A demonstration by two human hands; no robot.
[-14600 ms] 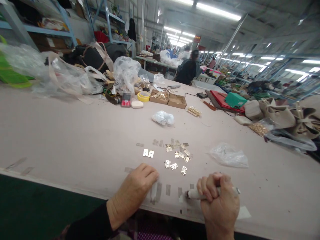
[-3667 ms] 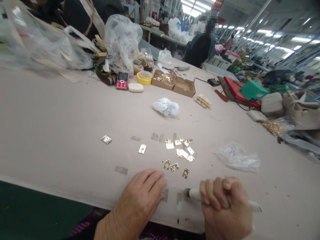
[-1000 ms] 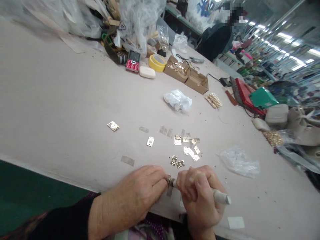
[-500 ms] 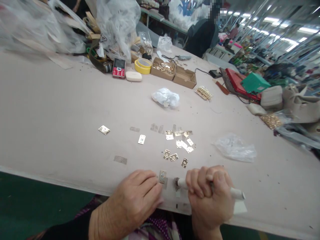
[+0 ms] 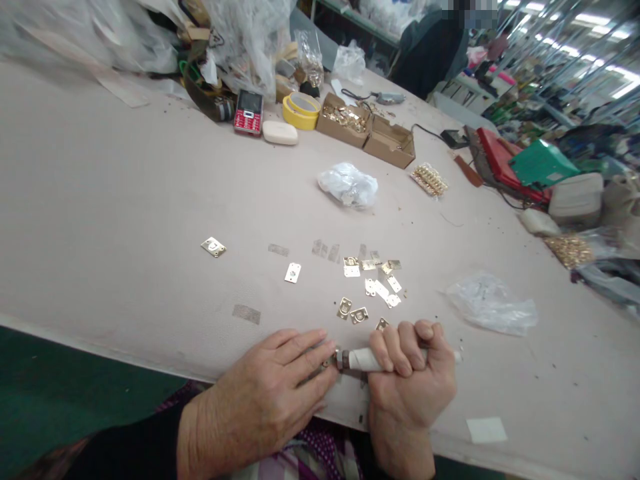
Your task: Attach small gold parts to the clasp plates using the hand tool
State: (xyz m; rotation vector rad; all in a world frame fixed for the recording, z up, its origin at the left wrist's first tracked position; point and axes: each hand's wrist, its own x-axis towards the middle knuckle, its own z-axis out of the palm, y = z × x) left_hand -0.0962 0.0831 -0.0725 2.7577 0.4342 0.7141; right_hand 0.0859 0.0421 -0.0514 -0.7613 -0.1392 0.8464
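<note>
My right hand (image 5: 413, 363) is wrapped round a white-wrapped tool (image 5: 363, 360) with a dark metal tip pointing left. That tip touches a small metal plate (image 5: 327, 361) lying near the table's front edge. The fingers of my left hand (image 5: 273, 383) are close together over the plate's left side and partly hide it, pressing it to the table. Just beyond my hands lie small gold fittings with loops (image 5: 359, 315) and several shiny flat plates (image 5: 381, 289). A single plate (image 5: 293, 273) and a gold fitting (image 5: 214, 247) sit farther left.
Across the table (image 5: 125, 200) are a crumpled plastic bag (image 5: 349, 185), cardboard boxes (image 5: 389, 142), yellow tape (image 5: 301, 111) and a red phone (image 5: 249, 112). To the right are a clear bag (image 5: 493, 303) and a white paper piece (image 5: 487, 430). A person in dark clothing (image 5: 430, 50) is behind.
My right hand has brought the tool left, so its tip now meets the plate beside my left fingers. My left hand has spread further over the plate. The view has shifted slightly.
</note>
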